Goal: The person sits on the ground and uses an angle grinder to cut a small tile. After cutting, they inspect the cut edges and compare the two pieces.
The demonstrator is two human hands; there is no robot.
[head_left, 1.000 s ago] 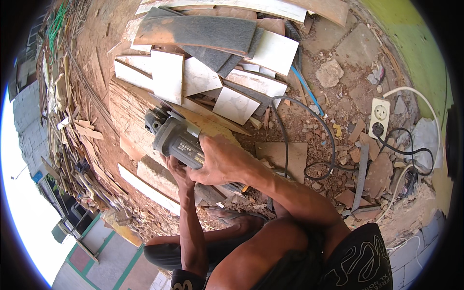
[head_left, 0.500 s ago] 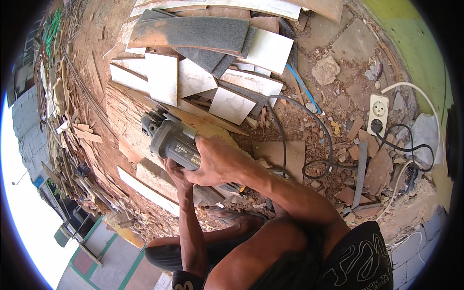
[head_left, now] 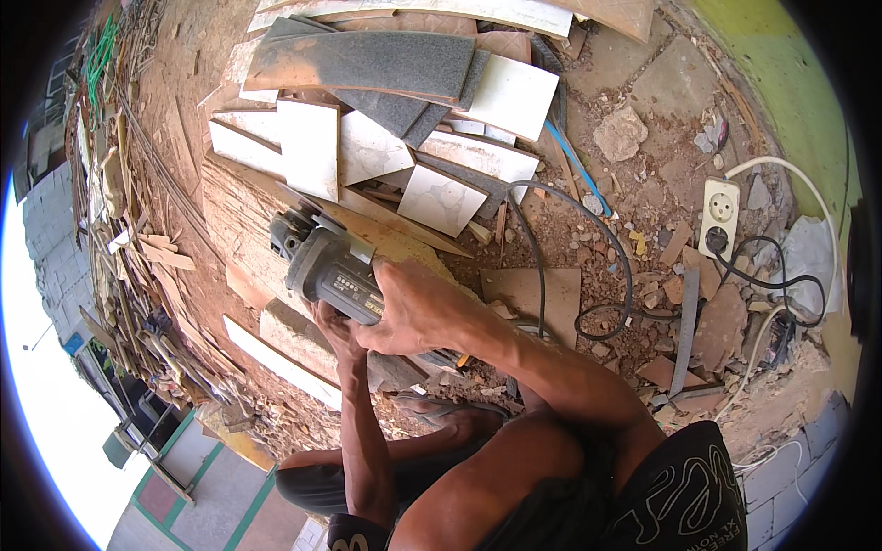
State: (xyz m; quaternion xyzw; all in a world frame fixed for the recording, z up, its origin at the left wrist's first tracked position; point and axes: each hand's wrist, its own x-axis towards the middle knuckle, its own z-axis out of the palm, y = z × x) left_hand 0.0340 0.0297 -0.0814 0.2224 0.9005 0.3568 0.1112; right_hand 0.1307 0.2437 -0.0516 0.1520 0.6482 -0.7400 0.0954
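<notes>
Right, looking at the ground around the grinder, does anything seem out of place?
Yes. The white socket block, with a black plug in it, lies on rubble-strewn ground, an odd spot for electrics. A dark cable loops loosely there too. Tile pieces beyond the grinder lie heaped askew, overlapping at odd angles.

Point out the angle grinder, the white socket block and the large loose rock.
Angle grinder (head_left: 333,274): head view, on the middle of its dark housing.
White socket block (head_left: 719,217): head view, on its face, above the black plug.
Large loose rock (head_left: 621,134): head view, on the middle of its upper surface.
</notes>
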